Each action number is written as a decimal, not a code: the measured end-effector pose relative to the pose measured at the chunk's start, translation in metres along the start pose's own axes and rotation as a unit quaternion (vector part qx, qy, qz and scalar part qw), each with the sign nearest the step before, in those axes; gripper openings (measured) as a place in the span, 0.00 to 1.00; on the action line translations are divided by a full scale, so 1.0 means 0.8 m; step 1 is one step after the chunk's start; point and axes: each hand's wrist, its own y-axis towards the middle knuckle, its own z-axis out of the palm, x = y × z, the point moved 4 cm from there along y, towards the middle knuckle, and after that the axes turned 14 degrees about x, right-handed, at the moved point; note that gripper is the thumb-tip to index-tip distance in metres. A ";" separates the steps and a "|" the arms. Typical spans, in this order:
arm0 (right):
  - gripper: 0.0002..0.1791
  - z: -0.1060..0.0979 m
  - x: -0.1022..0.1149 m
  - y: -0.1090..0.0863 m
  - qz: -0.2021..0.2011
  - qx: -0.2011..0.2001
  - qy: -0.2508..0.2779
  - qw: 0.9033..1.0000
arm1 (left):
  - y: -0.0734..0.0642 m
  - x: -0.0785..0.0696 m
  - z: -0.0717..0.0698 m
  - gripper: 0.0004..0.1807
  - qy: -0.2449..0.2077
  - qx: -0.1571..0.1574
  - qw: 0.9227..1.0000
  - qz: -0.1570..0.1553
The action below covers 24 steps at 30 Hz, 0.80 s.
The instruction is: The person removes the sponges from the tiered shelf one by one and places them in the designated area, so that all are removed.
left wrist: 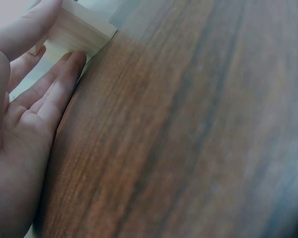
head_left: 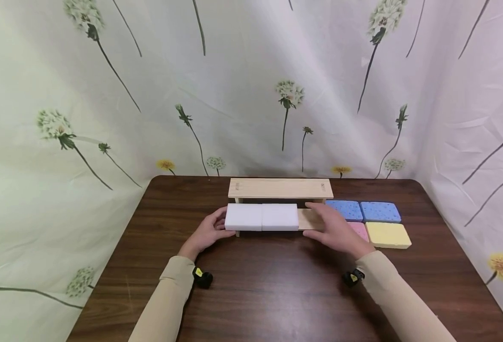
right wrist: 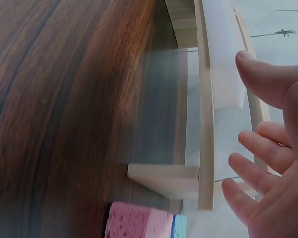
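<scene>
Two white sponges (head_left: pixel 243 217) lie end to end on the front shelf of a small wooden rack (head_left: pixel 280 188). My left hand (head_left: pixel 208 231) is at the left end of the white pair, thumb along the front edge. In the left wrist view its fingers (left wrist: pixel 64 82) extend loosely beside the rack's wooden leg (left wrist: pixel 82 29). My right hand (head_left: pixel 336 229) hovers around the bare right end of the front shelf (head_left: pixel 308 219), thumb and fingers spread. The right wrist view shows its thumb (right wrist: pixel 268 79) near the white sponge (right wrist: pixel 226 59), with nothing in the grasp.
Right of the rack are two blue sponges (head_left: pixel 380 212), a yellow sponge (head_left: pixel 388 235) and a pink sponge (head_left: pixel 359 230), partly hidden by the right hand. All stand on a dark wooden table (head_left: pixel 277 294). A flowered curtain (head_left: pixel 251 95) hangs behind it.
</scene>
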 end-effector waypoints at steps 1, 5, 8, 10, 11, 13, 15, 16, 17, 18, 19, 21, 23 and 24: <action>0.44 0.001 0.000 0.003 0.000 0.004 -0.003 1.000 | 0.000 0.000 0.000 0.45 -0.001 0.000 1.000 0.001; 0.45 0.005 0.003 0.013 -0.004 0.008 -0.011 1.000 | 0.000 -0.001 -0.001 0.45 -0.007 0.001 1.000 0.008; 0.45 0.006 0.006 0.019 -0.009 0.010 -0.016 1.000 | 0.000 0.000 -0.002 0.45 -0.010 0.002 1.000 0.011; 0.46 0.007 0.007 0.022 -0.009 0.013 -0.018 1.000 | -0.001 0.000 -0.002 0.45 -0.011 0.002 1.000 0.010; 0.46 0.007 0.008 0.023 -0.008 0.015 -0.019 1.000 | -0.001 0.000 -0.002 0.45 -0.011 0.002 1.000 0.009; 0.47 0.008 0.008 0.025 -0.002 0.019 -0.019 1.000 | -0.002 0.001 -0.003 0.45 -0.011 0.001 1.000 0.010; 0.47 0.008 0.009 0.027 0.005 0.023 -0.016 1.000 | -0.001 0.001 -0.003 0.45 -0.011 0.001 1.000 0.012; 0.47 0.009 0.009 0.027 0.007 0.025 -0.013 1.000 | -0.001 0.002 -0.004 0.45 -0.008 0.001 1.000 0.013; 0.47 0.009 0.010 0.028 0.010 0.027 -0.011 1.000 | -0.001 0.002 -0.004 0.45 -0.009 0.001 1.000 0.013; 0.47 0.010 0.010 0.028 0.012 0.030 -0.008 0.999 | -0.001 0.002 -0.004 0.45 -0.008 0.002 1.000 0.012; 0.47 0.010 0.010 0.029 0.014 0.032 -0.008 0.999 | -0.001 0.002 -0.003 0.45 -0.008 0.002 1.000 0.011; 0.48 0.012 0.011 0.030 0.019 0.038 -0.006 0.999 | -0.001 0.002 -0.002 0.45 -0.006 0.003 1.000 0.007; 0.48 0.014 0.012 0.031 0.024 0.043 -0.007 0.999 | -0.001 0.001 -0.001 0.45 -0.004 0.003 1.000 0.002; 0.48 0.015 0.011 0.032 0.027 0.045 -0.008 0.999 | -0.001 0.001 -0.001 0.45 -0.001 0.003 1.000 0.001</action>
